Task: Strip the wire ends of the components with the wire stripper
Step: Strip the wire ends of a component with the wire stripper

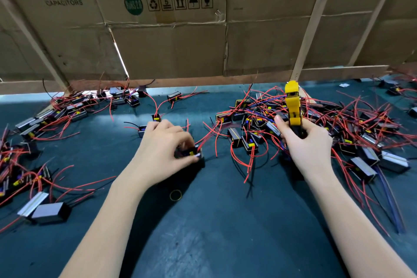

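My left hand [165, 145] grips a small black component [195, 157] with yellow and blue parts at the middle of the dark green table [214, 221]. Red wires run up and right from that component. My right hand [304, 142] holds the yellow wire stripper [292, 104] upright by its dark handles, its yellow head pointing away from me. The stripper's jaws are apart from the held component, about a hand's width to its right. A big heap of components with red, black and blue wires [304, 124] lies right behind and around the stripper.
More components with red wires lie along the left edge [27, 176] and at the back left [74, 108]. A small ring [175, 194] lies on the table between my forearms. A cardboard wall on wooden slats [180, 40] closes the back.
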